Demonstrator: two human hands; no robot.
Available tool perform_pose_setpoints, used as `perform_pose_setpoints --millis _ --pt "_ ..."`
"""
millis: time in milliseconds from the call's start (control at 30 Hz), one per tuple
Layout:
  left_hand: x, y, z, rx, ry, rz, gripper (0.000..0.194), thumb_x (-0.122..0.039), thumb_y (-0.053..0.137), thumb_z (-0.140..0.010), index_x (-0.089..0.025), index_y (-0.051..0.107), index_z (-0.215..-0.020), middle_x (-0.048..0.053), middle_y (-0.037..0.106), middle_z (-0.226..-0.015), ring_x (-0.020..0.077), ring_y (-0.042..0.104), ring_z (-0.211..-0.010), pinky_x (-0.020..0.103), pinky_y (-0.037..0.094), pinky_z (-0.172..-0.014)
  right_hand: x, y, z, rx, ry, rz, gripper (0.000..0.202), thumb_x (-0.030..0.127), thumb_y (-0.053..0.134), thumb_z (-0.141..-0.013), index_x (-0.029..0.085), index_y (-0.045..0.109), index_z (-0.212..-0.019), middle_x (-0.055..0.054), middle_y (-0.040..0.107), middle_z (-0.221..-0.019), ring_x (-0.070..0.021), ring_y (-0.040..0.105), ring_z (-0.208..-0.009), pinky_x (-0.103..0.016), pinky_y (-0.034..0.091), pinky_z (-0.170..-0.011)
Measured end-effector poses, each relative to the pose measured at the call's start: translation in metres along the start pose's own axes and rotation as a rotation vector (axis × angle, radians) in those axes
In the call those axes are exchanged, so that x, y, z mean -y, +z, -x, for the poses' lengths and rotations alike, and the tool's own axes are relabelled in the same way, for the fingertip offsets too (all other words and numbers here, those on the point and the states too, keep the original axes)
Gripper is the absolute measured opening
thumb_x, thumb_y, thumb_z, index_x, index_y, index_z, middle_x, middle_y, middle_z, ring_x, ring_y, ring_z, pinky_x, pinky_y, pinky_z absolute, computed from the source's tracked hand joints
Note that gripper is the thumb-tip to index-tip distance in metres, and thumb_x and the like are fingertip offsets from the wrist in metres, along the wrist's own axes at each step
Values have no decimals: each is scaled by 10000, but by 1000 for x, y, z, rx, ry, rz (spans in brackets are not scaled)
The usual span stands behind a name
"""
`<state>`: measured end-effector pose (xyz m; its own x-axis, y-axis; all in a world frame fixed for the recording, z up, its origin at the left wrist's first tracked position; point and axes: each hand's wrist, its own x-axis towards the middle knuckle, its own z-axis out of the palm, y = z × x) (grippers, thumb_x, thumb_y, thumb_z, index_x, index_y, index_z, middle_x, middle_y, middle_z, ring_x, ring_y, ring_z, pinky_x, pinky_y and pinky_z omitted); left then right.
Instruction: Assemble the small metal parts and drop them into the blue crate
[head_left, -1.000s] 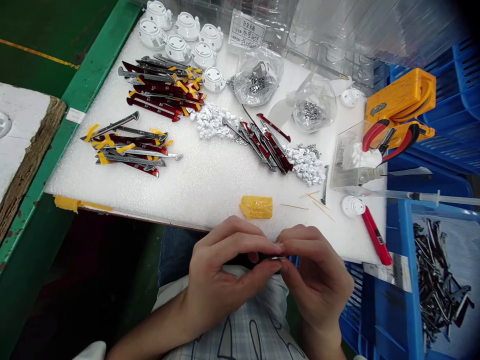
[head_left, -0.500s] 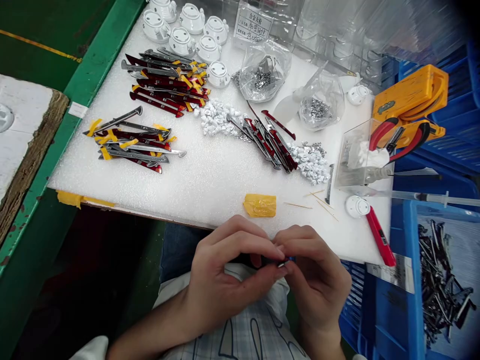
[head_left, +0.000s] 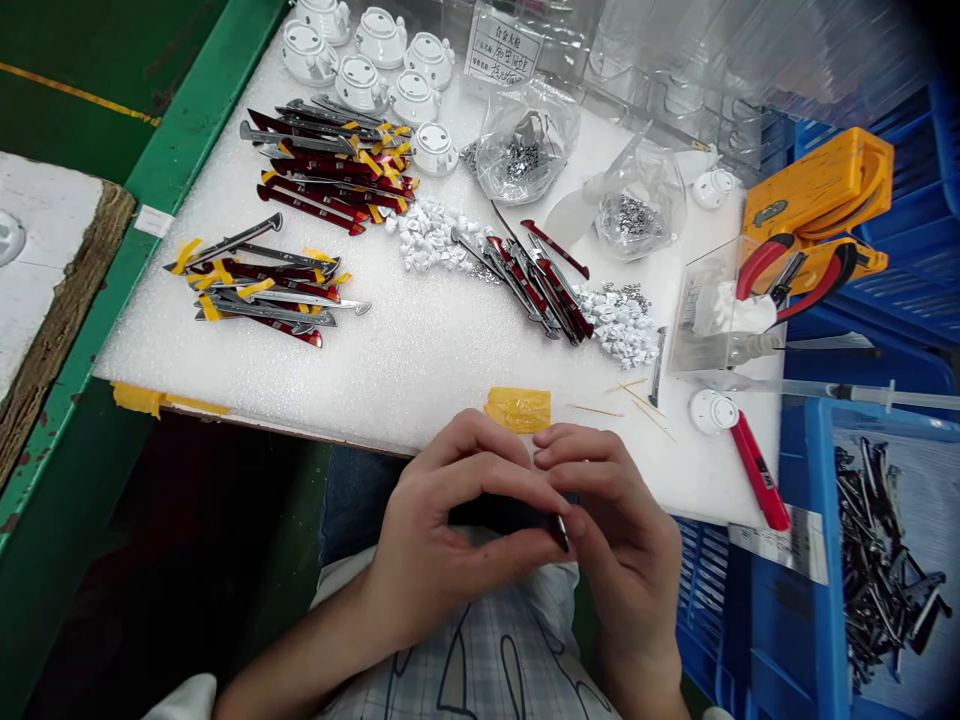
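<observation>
In front of my body, my left hand (head_left: 450, 535) pinches a small dark, shiny piece (head_left: 562, 534) between thumb and index finger. My right hand (head_left: 619, 535) meets it from the other side, thumb and fingertips closed at the same piece. Most of the piece is hidden by the fingers, so its kind does not show. Just beyond my fingers lies a yellow tape-wrapped block (head_left: 518, 409). Thin wooden toothpicks (head_left: 649, 417) and one slim grey metal part (head_left: 658, 367) rest to its right.
Slim red and grey parts with yellow tape (head_left: 262, 285) lie at left, an untaped pile (head_left: 536, 280) mid-table. Small white pieces (head_left: 431, 237) are heaped between them. A clear box (head_left: 712, 310) with pliers, a red cutter (head_left: 759, 470) and a blue bin (head_left: 817, 560) stand right.
The dark piece has turned from lying nearly flat to a steeper tilt between my fingertips. My right hand has shifted slightly left, its fingers raised a little.
</observation>
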<state>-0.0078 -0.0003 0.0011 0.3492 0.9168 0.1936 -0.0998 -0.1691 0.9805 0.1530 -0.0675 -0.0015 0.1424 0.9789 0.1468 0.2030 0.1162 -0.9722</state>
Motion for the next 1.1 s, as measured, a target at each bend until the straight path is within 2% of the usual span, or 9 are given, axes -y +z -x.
perform_pose_setpoints --millis 67,233,400,567,667,767,1100 --pt "0 -1 2 -16 67 -95 92 -251 908 -907 -256 818 -929 2 727 -910 152 708 -804 278 651 -755 1 -2 2 -45 -5 41 155 279 664 -1061 310 770 -1170 -48 724 -1124 -244 669 -1176 -460 580 -1054" --pt "-3 -3 3 -62 229 -344 76 -232 851 -963 -251 782 -991 -13 730 -891 153 707 -801 281 639 -734 8 -1 8 -144 -94 105 120 320 730 -1020 274 777 -1121 -58 674 -1030 -254 648 -1064 -442 591 -935" --pt "-6 -7 4 -33 312 -454 79 -203 805 -988 -249 771 -1043 7 771 -897 180 726 -797 311 632 -727 15 5 4 -182 -158 238 155 179 777 -936 266 761 -1064 -53 650 -990 -257 642 -1002 -437 604 -846" --pt "-3 -6 2 -2 318 -379 101 -162 807 -978 -244 752 -999 4 804 -930 183 768 -855 337 625 -823 16 5 3 -176 -130 217 144 159 737 -950 273 752 -1037 -49 643 -974 -253 639 -990 -439 606 -834" --pt "0 -4 1 58 260 -231 88 -166 786 -1003 -230 726 -1008 -5 803 -898 156 769 -807 319 629 -799 15 3 3 -163 -131 177 108 189 732 -975 274 755 -1037 -50 638 -965 -249 639 -982 -439 605 -838" --pt "2 -2 2 56 213 -144 81 -172 770 -1016 -232 716 -1005 -1 804 -871 157 770 -783 321 627 -765 15 3 2 -160 -121 130 76 226 752 -990 271 758 -1051 -47 638 -970 -238 636 -984 -424 600 -853" --pt "0 0 1 40 187 -88 93 -176 776 -1013 -240 723 -971 -8 806 -842 156 758 -751 322 618 -737 16 1 -1 -175 -123 96 70 267 787 -982 268 756 -1046 -43 638 -952 -233 641 -959 -424 600 -838"
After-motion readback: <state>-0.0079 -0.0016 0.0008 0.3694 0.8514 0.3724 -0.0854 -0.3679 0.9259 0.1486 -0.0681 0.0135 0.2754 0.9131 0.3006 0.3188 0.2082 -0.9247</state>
